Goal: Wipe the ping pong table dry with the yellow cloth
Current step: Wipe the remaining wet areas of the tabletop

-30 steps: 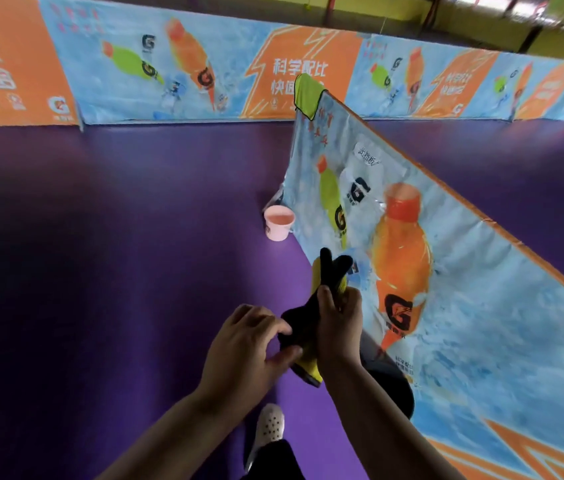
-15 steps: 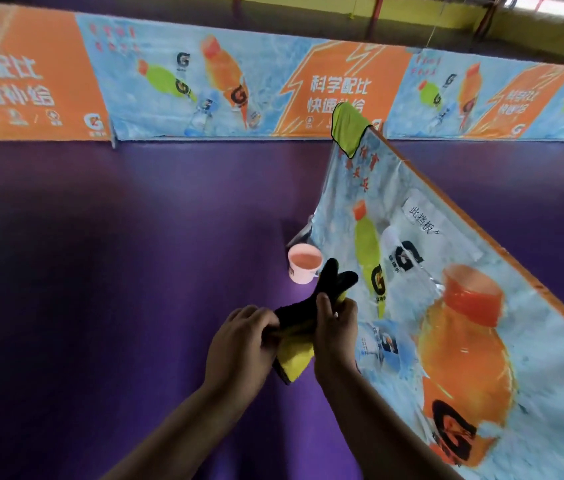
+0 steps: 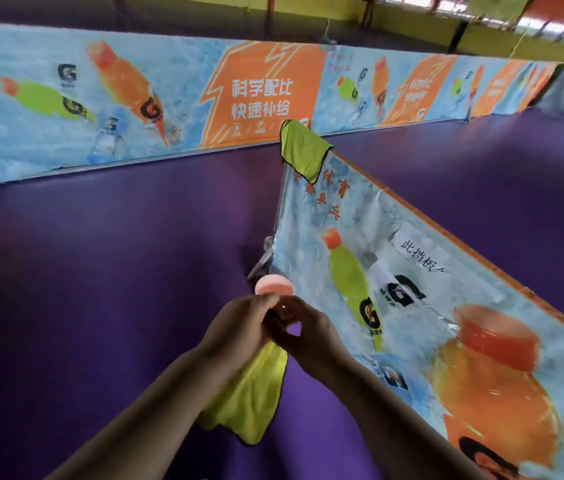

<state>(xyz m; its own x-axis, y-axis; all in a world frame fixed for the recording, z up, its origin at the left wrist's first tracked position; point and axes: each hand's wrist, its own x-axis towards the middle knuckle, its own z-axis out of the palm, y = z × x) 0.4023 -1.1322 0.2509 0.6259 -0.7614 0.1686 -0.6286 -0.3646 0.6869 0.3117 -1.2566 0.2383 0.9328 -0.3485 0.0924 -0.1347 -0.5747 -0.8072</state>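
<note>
Since the earlier twist, the cloth [image 3: 249, 400] had dropped loose. We gripped its top with left hand [image 3: 239, 327] and right hand [image 3: 311, 336], over the floor [image 3: 100, 271]. Wringing looked done; no table showed, so wiping awaited.

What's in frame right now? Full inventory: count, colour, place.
yellow cloth: 1, yellow with black trim, hanging from the hands
second cloth: 1, yellow-green with black trim, draped over the near barrier's top corner
pink cup: 1, pink, on the floor at the near barrier's foot, partly hidden behind the hands
near barrier: 1, blue and orange drink print, runs from centre to lower right
far barriers: a row, count unclear, same print, along the back
floor: purple, throughout
ping pong table: none in view
left hand: 1, grips the yellow cloth's bunched top
right hand: 1, pinches the same bunch beside the left hand
</note>
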